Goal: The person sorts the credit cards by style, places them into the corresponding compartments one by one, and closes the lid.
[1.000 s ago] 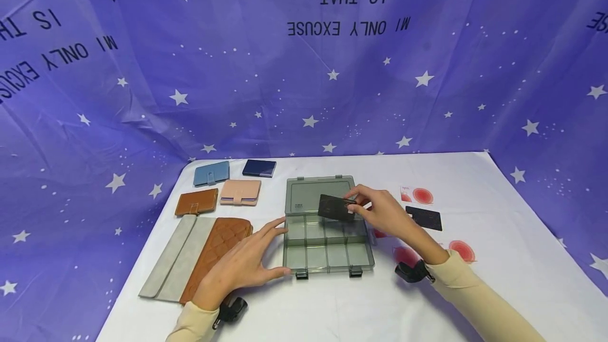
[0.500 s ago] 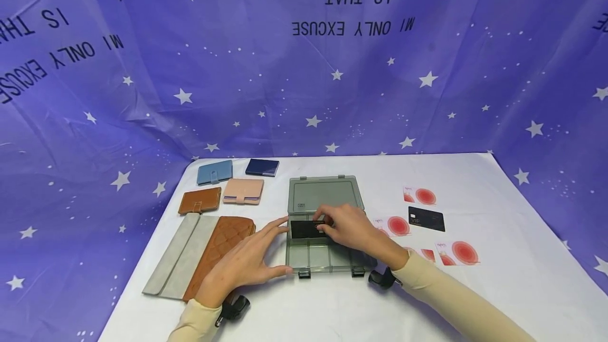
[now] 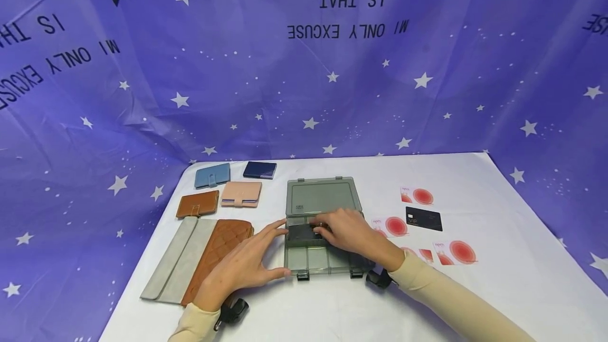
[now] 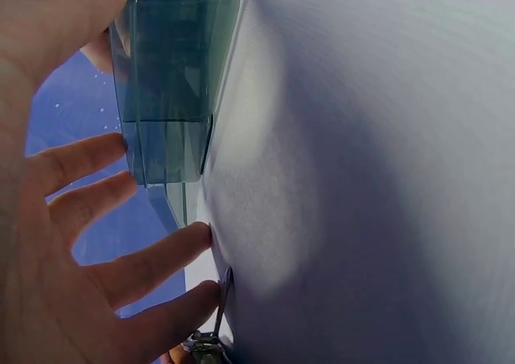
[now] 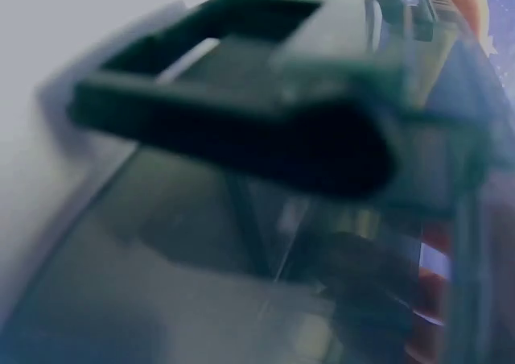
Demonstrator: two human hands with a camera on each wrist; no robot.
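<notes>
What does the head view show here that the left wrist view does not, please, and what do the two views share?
Only the head view shows the right hand laying a black card into the box, the open lid, the wallets on the left and the loose cards on the right.

Only the left wrist view shows, from close up, the box wall's edge lying beside the fingers.

Both show the left hand with fingers spread against the translucent grey box on the white tablecloth.

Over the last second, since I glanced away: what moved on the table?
The right hand carried the dark card from above the lid down into the grey compartment box, leftwards, and now presses it there. The left hand stayed against the box's left side; wallets unmoved.
</notes>
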